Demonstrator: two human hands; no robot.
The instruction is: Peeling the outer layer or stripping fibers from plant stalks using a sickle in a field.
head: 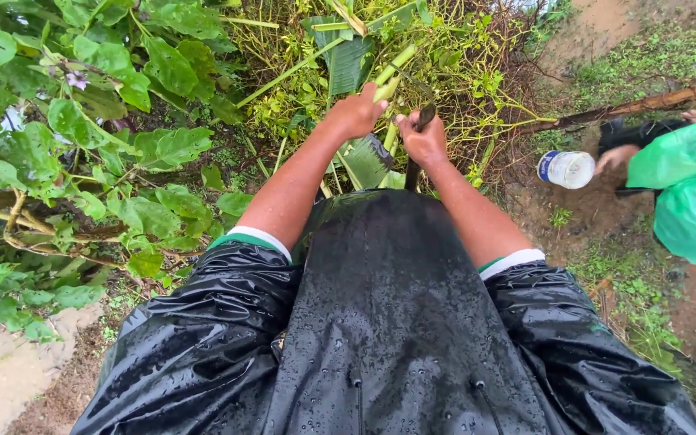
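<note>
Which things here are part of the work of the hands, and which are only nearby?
In use:
left hand gripping a green stalk
right hand holding a dark-handled tool

Only nearby:
plastic bottle
another person's green raincoat
leafy bush

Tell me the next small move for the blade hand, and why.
Probably a short cut through the green stalk just beyond the left hand. That hand already grips the stalk and holds it out, while the right hand holds a dark blade right beside it. Keep the stroke angled away from the left fingers, since the hands sit close together.
</note>
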